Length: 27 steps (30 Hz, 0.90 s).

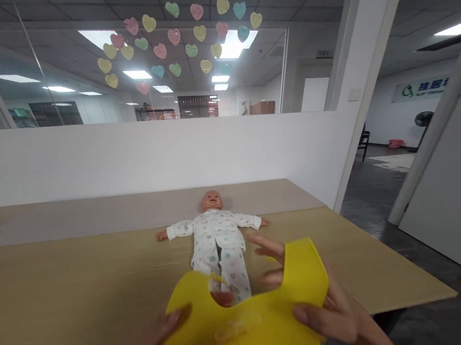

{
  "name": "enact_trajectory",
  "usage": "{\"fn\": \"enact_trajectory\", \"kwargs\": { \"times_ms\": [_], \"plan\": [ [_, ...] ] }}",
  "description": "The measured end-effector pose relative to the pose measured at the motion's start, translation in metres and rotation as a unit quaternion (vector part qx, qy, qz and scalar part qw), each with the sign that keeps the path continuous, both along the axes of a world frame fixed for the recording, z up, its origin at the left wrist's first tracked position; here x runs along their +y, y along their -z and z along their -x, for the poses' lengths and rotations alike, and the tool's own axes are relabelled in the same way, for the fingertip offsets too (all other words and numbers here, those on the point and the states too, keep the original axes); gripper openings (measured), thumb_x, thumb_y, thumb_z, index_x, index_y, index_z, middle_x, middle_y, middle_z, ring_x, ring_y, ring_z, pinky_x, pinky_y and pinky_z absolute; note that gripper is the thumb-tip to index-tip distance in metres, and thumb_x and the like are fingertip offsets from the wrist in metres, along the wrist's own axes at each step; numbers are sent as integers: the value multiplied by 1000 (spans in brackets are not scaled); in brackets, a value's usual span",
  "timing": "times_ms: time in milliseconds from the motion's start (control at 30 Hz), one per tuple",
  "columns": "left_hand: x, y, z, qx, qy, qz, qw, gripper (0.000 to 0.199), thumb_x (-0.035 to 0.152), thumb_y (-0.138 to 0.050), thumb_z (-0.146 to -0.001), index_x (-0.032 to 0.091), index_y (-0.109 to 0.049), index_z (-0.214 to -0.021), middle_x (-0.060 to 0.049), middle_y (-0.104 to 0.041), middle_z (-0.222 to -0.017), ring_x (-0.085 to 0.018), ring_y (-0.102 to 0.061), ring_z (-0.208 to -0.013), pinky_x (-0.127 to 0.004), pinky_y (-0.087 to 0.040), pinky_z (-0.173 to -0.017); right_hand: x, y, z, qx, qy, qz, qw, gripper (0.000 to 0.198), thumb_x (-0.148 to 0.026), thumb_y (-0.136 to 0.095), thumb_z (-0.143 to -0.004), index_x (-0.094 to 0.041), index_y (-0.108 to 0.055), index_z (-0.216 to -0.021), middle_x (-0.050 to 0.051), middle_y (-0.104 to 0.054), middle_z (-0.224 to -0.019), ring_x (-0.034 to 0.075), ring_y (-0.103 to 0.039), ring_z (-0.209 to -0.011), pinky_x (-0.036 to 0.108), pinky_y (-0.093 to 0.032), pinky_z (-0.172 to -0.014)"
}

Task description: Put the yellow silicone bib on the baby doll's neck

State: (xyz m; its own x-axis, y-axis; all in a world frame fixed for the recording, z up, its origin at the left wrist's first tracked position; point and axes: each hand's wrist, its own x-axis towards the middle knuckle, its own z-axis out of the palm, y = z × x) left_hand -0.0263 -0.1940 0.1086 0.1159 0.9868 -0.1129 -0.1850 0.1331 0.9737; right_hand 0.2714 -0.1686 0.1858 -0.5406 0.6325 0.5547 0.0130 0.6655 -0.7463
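Note:
A yellow baby bib (247, 330) with a curved neck opening is held up close to me, at the bottom of the view. My left hand (160, 331) grips its left side, thumb on the near face and fingers mostly hidden behind. On the other side my right hand (331, 313) has its thumb on the front, with several fingers reaching out behind the right neck strap. Beyond the bib, a baby doll (216, 229) in white patterned pyjamas lies on its back, arms spread and head away from me. The bib hides the doll's feet.
The doll lies on a wooden table (82, 292) with a greyish strip along its back. A white wall (150, 153) with a window above stands behind it. The table's right edge slants toward a doorway and a white door (454, 187).

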Motion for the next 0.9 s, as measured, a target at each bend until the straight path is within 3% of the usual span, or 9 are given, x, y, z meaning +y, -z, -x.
{"fn": "enact_trajectory", "kwargs": {
  "times_ms": [67,200,300,433,600,733,900],
  "plan": [
    [18,-26,-7,-73,24,63,995,51,49,-70,-73,13,-70,-108,-11,-75,-86,-31,-71,-85,-40,-57,-76,17,-14,3,-20,-2,-12,1000,42,-43,-59,-84,-25,-64,-122,6,-28,-155,31,-30,-140,50,-30,-111],
    [57,-67,-16,-111,-5,15,994,58,39,-75,-69,14,-62,-120,-11,-74,-99,-29,-70,-92,-36,-57,-80,61,-36,12,-41,31,-1,999,48,-50,-53,-88,-21,-62,-125,10,-30,-153,30,-43,-132,46,-42,-103],
    [93,-79,-11,-93,8,-39,995,59,37,-72,-73,16,-58,-127,-11,-73,-104,-28,-70,-92,-34,-56,-79,101,-44,22,-73,127,-52,988,48,-52,-40,-94,-18,-67,-115,11,-45,-145,27,-46,-130,45,-38,-107],
    [144,-79,0,-69,5,-75,995,57,31,-70,-73,14,-59,-126,-10,-73,-105,-26,-69,-90,-29,-55,-76,156,-42,36,-180,260,-167,934,47,-44,-36,-96,-12,-70,-99,14,-55,-134,26,-44,-131,43,-33,-110],
    [195,-72,4,-60,-16,-87,994,56,17,-66,-67,12,-60,-123,-8,-73,-104,-21,-69,-88,-25,-53,-75,216,-37,49,-321,316,-247,858,40,-28,-35,-95,-9,-68,-87,17,-62,-123,24,-50,-126,36,-33,-109],
    [231,-65,5,-63,-13,-68,996,50,16,-65,-67,12,-62,-118,-8,-74,-97,-18,-68,-78,-25,-52,-72,256,-38,56,-382,329,-262,823,38,-25,-35,-92,-8,-69,-87,17,-65,-116,24,-55,-118,34,-36,-104],
    [273,-48,3,-86,-18,-8,996,37,18,-64,-69,11,-66,-105,-7,-74,-86,-18,-68,-72,-25,-52,-67,301,-33,64,-434,349,-237,796,39,-27,-35,-91,-8,-69,-87,17,-70,-98,24,-63,-96,31,-43,-87]
  ]
}}
